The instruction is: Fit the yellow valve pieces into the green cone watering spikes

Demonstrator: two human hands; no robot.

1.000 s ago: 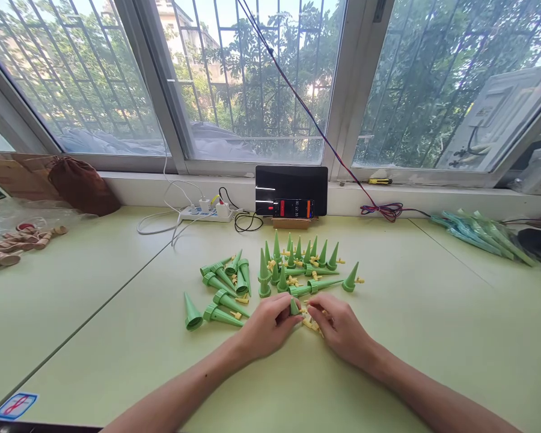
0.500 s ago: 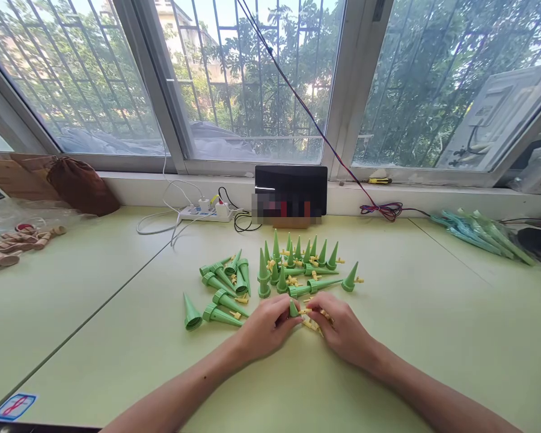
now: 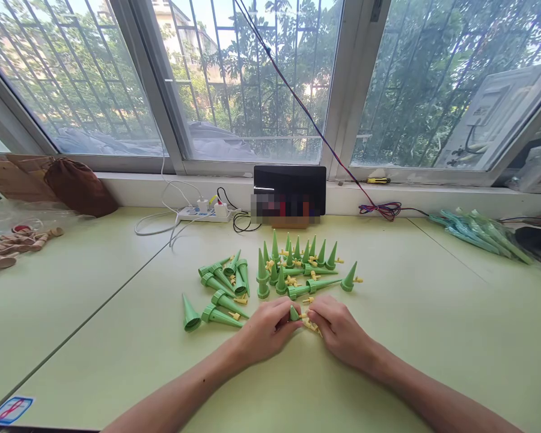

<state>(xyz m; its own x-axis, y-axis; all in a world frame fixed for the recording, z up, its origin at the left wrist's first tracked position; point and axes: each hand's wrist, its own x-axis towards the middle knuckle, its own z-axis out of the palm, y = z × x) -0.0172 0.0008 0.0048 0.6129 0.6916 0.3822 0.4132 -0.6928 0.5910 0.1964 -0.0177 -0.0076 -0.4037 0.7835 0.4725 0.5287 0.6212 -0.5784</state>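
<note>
My left hand (image 3: 273,325) is closed around a green plastic watering spike (image 3: 294,313), its tip showing between thumb and fingers. My right hand (image 3: 340,325) pinches a small yellow valve (image 3: 303,316) at the spike's side; the fingers hide most of it. Whether the valve is seated in the spike I cannot tell. Several loose yellow valves (image 3: 312,326) lie under my right fingers. Beyond my hands stand several green spikes, some with yellow valves fitted, like the upright spike (image 3: 349,278) at the right. More green spikes (image 3: 220,316) lie to the left.
A tablet (image 3: 290,186) leans near the window, beside a white power strip (image 3: 202,212) with cables. Wooden pieces (image 3: 22,243) and a brown bag (image 3: 79,187) are at the left. Blue and green plastic packets (image 3: 482,234) lie at the far right.
My right hand has come slightly closer to the spike, and less of the yellow valve shows between my hands. My left hand keeps its hold.
</note>
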